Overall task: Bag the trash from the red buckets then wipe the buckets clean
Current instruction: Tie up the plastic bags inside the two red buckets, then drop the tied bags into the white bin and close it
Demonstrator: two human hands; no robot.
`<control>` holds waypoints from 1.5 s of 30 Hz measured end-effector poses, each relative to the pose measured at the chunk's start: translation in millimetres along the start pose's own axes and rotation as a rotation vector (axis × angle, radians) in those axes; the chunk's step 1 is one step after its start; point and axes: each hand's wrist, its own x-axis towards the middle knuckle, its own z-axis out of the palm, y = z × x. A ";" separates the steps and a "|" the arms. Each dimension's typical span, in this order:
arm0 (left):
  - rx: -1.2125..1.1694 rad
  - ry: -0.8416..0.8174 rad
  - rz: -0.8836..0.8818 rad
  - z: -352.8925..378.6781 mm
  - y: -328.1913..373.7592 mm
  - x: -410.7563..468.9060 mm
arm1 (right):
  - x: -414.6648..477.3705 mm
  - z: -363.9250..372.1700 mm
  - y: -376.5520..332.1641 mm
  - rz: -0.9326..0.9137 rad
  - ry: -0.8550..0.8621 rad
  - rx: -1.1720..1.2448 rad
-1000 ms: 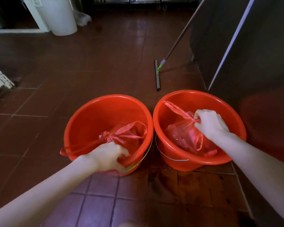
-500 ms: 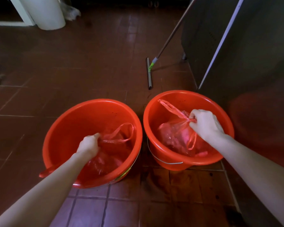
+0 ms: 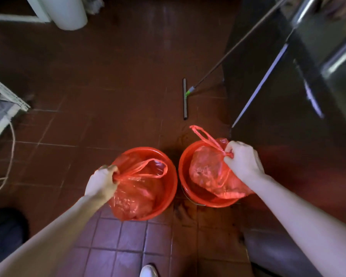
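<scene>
On the brown tiled floor [image 3: 108,76], just ahead of the person, two red buckets stand side by side, close together but apart. Over the left bucket [image 3: 173,176] hangs a red plastic bag [image 3: 132,196] with lumpy contents, and its lower part covers the bucket's near rim. The left grip [image 3: 102,182] is clamped round this bag's gathered neck, fingers curled tight, and one loop handle [image 3: 154,166] arches free to the right of the fist. Over the right bucket [image 3: 183,182] hangs a second red bag [image 3: 206,170], also full, spilling across the bucket's near right edge. The right grip [image 3: 242,162] is closed on its twisted neck, pinching it at the knuckles, while a long handle loop [image 3: 200,134] sticks up and away past the far rim. Whether either bag still touches the inside of its bucket cannot be told.

Beyond the right bucket a floor squeegee [image 3: 185,98] rests its blade on the tiles, its pole slanting up to the right against a dark steel cabinet [image 3: 288,96]. A white cylindrical bin [image 3: 70,13] stands at the far left. A white metal rack [image 3: 8,96] sits at the left edge with a pale cord [image 3: 10,146] trailing below it. The toe of a white shoe [image 3: 148,270] shows at the bottom.
</scene>
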 end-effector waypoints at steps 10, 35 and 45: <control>-0.137 0.072 0.018 -246.5 -7.7 -80.9 | -36.0 -154.7 -178.8 -0.074 -0.031 0.080; -0.084 0.446 -0.046 -518.1 -163.3 69.3 | 147.8 -175.5 -560.5 -0.356 -0.008 0.347; -0.029 0.313 -0.033 -575.8 -225.3 265.8 | 304.0 -149.1 -656.8 -0.272 -0.037 0.309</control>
